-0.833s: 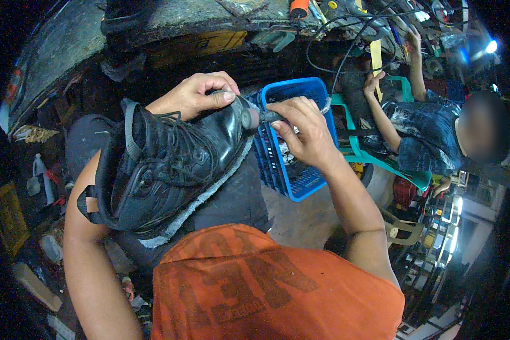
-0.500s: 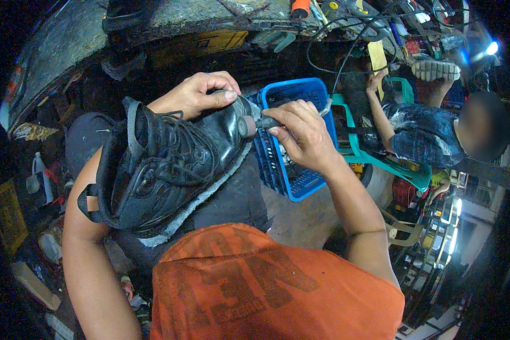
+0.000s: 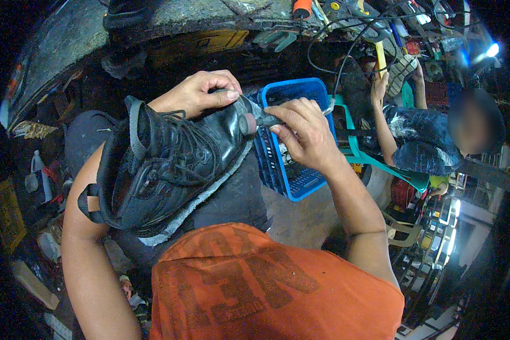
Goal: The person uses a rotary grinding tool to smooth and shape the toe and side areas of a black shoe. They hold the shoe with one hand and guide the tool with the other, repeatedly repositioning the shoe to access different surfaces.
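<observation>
A black lace-up boot (image 3: 164, 150) lies across my lap, its toe pointing to the upper right. A fuzzy grey layer (image 3: 194, 208) runs along its sole edge. My left hand (image 3: 201, 95) is closed on the far side of the boot near the toe, thumb on top. In my right hand (image 3: 307, 136) is a slim rotary grinder, pinched between thumb and fingers, with a reddish-brown drum head (image 3: 247, 123). The drum sits at the boot's toe edge; whether it touches cannot be made out.
Just beyond my right hand stands a blue plastic basket (image 3: 296, 84). A black cable (image 3: 341, 71) hangs near it. On the right, another person (image 3: 422, 139) handles a shoe (image 3: 403, 69) beside a green chair (image 3: 405, 174). A worn bench (image 3: 68, 68) curves along the far left.
My hands, the boot and the grinder have barely moved. At the right, the other person has turned the shoe, and both their hands and the yellow strip have shifted.
</observation>
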A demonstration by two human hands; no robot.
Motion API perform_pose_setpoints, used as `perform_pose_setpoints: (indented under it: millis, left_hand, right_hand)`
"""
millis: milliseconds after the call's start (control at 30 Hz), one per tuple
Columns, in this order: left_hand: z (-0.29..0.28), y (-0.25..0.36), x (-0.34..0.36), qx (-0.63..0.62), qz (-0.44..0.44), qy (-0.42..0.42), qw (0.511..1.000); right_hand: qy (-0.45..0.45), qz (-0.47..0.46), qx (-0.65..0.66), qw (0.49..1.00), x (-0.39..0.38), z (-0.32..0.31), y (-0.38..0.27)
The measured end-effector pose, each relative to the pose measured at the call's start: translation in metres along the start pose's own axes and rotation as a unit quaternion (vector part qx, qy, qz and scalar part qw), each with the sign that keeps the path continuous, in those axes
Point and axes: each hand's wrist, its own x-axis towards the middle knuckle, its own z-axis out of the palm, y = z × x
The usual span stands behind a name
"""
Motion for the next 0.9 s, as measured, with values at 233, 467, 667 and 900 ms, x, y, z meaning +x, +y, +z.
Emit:
perform_pose_setpoints:
  millis: [233,467,667,900]
  left_hand:
    - [0.001,-0.002,0.000,-0.005,0.002,0.011,1.000]
    - [0.001,-0.007,-0.001,0.005,0.003,-0.008,1.000]
    - [-0.001,0.002,-0.004,0.071,0.046,-0.071,0.994]
    - [0.003,0.012,-0.004,0.108,0.070,-0.061,0.990]
  right_hand:
    - [-0.015,0.018,0.008,1.000,-0.005,0.001,-0.004]
    - [-0.011,0.015,0.048,0.999,-0.015,0.011,-0.002]
    - [0.033,0.043,0.053,0.997,-0.015,-0.002,0.000]
    - [0.004,0.051,0.000,0.999,-0.010,-0.017,-0.007]
